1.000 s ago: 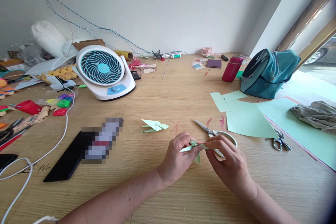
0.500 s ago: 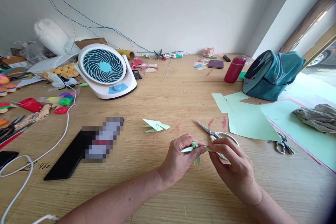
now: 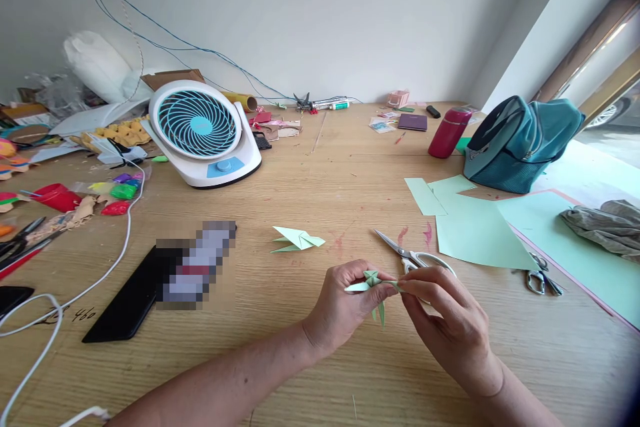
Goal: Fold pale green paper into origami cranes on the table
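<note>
Table (image 3: 300, 180) of pale wood fills much of the view, with a fan (image 3: 201, 125) on its left side and a bag (image 3: 505, 167) towards the back right. A green sheet (image 3: 480, 230) lies in front of the bag; a red flask (image 3: 450, 133) stands just left of the bag.

The left hand (image 3: 340, 310) pinches the folded paper (image 3: 371, 278) between thumb and forefinger, its other fingers curled and partly hidden. The right hand (image 3: 450, 317) pinches that paper's thin right end with thumb and fingertips, the fingers close together. Scissors (image 3: 403, 253) lie partly behind this hand. The folded paper is above the table, between the two hands, narrow points hanging below; a second folded piece (image 3: 300, 239) rests farther off to the left.

For this step, I'd judge, a firm left grip at the knotted middle works best, with a light squeeze on the thin end: a hard tug could tear it or loosen the folds.

Handwriting (image 3: 86, 317) at left seems to end in "460"; a cable (image 3: 129, 227) crosses its start. No brand is legible.
</note>
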Demonstrator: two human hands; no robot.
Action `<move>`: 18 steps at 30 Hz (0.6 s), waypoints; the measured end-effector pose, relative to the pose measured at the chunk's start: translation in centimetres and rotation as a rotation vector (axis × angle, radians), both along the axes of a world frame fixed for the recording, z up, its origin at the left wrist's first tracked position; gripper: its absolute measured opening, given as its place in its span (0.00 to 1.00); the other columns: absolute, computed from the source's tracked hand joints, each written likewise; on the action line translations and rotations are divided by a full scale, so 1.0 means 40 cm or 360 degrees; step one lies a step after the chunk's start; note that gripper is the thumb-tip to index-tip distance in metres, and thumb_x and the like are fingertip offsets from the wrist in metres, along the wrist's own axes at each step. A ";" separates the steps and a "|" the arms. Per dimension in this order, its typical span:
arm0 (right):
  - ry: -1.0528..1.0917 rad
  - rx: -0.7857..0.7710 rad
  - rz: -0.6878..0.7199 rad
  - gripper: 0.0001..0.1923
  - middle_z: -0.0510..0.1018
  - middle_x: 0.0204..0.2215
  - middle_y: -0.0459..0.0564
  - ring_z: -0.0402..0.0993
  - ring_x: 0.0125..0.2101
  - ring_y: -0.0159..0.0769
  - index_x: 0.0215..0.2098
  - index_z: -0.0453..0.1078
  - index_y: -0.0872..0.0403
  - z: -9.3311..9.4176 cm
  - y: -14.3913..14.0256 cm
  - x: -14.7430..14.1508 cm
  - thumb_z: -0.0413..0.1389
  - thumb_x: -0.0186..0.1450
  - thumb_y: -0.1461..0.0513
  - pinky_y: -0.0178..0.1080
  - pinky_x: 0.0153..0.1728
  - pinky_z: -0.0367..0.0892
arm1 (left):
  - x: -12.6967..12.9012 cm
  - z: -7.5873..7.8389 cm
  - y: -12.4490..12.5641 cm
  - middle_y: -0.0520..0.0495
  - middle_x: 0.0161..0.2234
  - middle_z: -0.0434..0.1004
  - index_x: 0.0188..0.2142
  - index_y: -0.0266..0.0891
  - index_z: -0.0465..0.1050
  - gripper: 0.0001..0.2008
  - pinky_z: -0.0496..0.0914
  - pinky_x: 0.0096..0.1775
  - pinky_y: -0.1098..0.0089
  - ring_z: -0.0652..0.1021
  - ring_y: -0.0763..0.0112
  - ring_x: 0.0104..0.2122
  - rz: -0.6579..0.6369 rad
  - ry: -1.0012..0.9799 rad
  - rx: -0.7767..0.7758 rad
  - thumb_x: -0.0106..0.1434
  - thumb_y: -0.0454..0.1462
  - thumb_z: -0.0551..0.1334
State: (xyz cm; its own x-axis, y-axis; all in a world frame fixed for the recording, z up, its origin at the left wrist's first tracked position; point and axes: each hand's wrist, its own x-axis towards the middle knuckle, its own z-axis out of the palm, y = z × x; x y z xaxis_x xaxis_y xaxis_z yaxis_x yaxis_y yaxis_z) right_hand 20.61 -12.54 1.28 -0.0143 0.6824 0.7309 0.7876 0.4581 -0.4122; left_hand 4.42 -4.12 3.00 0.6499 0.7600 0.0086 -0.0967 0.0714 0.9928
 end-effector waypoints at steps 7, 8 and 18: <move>-0.0031 0.0020 0.0043 0.17 0.77 0.35 0.51 0.73 0.33 0.36 0.43 0.71 0.53 0.013 0.003 -0.002 0.58 0.62 0.77 0.43 0.34 0.66 | 0.002 0.000 0.008 0.48 0.25 0.76 0.33 0.32 0.80 0.16 0.64 0.31 0.75 0.70 0.76 0.26 0.0000 0.0015 -0.0055 0.56 0.45 0.71; -0.0034 0.0017 0.0045 0.17 0.77 0.35 0.51 0.73 0.33 0.36 0.43 0.71 0.52 0.015 0.004 -0.002 0.58 0.62 0.77 0.43 0.34 0.66 | 0.002 0.000 0.010 0.48 0.25 0.76 0.33 0.32 0.81 0.15 0.64 0.31 0.75 0.70 0.75 0.27 0.0006 0.0025 -0.0049 0.56 0.45 0.72; -0.0004 0.0003 0.0025 0.16 0.75 0.35 0.50 0.71 0.33 0.35 0.42 0.71 0.53 0.014 0.008 -0.006 0.58 0.63 0.77 0.41 0.34 0.67 | -0.001 0.004 0.016 0.48 0.26 0.74 0.34 0.32 0.81 0.14 0.62 0.30 0.74 0.69 0.75 0.27 -0.0077 0.0007 0.0069 0.57 0.44 0.71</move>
State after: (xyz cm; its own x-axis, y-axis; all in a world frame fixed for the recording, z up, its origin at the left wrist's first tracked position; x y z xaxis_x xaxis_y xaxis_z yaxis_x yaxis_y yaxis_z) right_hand 20.37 -12.21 1.85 -0.0271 0.6809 0.7319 0.7814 0.4710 -0.4093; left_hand 4.37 -3.48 3.17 0.6858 0.7268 0.0379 -0.0895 0.0325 0.9955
